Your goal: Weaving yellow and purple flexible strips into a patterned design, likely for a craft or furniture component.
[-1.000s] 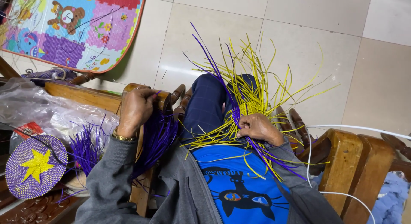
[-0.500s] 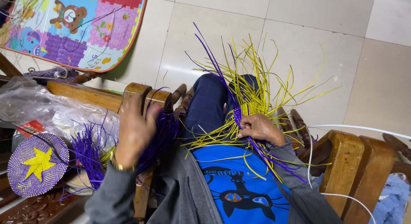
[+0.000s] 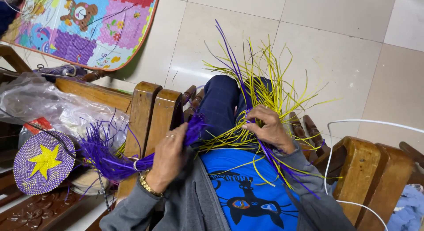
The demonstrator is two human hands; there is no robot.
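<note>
My left hand is clamped round one bundle of purple strips, held over the two wooden armrest slats. My right hand pinches the yellow-and-purple weaving on my lap, though its grip looks partly hidden. One round purple mat lies left; open tiled floor ahead.

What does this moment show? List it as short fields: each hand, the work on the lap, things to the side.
Left hand: gripping a bundle of purple strips beside the wooden armrest
Right hand: pressed on the yellow and purple weaving
Lap: loose strands fan outward
Side: round purple woven piece with yellow star, clear plastic bag
Floor: colourful play mat
</note>
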